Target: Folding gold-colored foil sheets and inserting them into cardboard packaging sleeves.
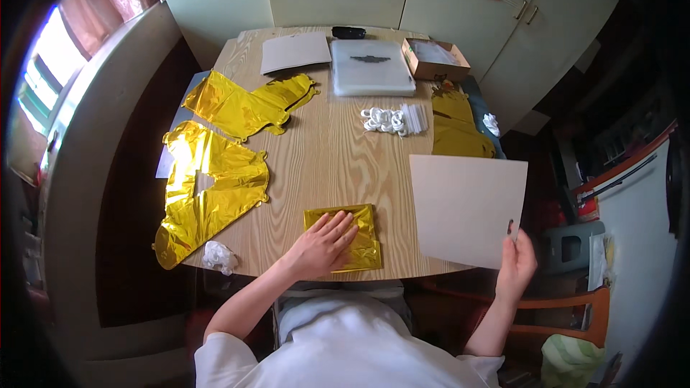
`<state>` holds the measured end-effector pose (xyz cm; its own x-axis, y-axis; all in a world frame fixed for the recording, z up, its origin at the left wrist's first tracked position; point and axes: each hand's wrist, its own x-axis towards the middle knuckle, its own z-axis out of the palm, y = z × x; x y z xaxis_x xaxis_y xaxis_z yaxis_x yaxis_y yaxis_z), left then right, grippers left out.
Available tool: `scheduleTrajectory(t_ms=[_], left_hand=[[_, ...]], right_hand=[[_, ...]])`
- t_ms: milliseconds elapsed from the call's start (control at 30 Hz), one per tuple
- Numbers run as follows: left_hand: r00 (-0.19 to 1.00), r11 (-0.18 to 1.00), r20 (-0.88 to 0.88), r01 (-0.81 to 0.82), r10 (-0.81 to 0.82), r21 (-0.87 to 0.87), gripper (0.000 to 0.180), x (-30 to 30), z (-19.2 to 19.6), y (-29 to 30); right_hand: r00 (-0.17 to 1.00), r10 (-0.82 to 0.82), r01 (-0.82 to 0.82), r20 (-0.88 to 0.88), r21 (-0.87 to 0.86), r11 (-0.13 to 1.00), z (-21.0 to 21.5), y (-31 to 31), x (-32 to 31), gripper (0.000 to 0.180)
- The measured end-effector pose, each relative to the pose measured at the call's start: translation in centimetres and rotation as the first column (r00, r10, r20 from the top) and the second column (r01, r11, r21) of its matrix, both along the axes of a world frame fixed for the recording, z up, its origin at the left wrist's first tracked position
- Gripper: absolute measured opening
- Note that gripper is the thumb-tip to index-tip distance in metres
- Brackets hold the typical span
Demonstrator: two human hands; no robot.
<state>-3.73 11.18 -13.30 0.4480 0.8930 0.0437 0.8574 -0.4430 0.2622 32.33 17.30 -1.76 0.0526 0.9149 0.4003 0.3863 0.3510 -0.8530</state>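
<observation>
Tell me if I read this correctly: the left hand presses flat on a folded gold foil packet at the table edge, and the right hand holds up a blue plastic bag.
Not quite. The left hand does press flat on the folded gold foil packet at the table edge, but the right hand holds a plain white cardboard sheet, not a blue plastic bag. The head view shows this.

We log: left hand (323,243) flat on folded gold foil (347,236), right hand (516,262) pinching grey card (467,208), over wooden table (323,151).
</observation>
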Motion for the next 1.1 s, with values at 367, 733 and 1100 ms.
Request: scheduleTrajectory(t_ms=[367, 733, 1100], left_hand=[[0.984, 1.0, -0.176, -0.015, 0.017, 0.016, 0.073, 1.7, 2.0, -5.3], [0.777, 0.759, 0.351, -0.236, 0.522, -0.607, 0.041, -2.2, 8.0, -7.7], [-0.505, 0.501, 0.268, 0.409, 0.82, -0.763, 0.036, -0.3, 1.5, -1.4]], right_hand=[[0.962, 0.15, -0.23, -0.228, -0.383, 0.895, -8.4, 5.4, -1.7, 0.046], [0.927, 0.369, -0.361, -0.066, -0.425, 0.83, -13.2, 5.0, -6.2, 0.04], [0.71, 0.415, -0.357, 0.569, -0.217, 0.908, -12.1, 2.5, -10.5, 0.039]])
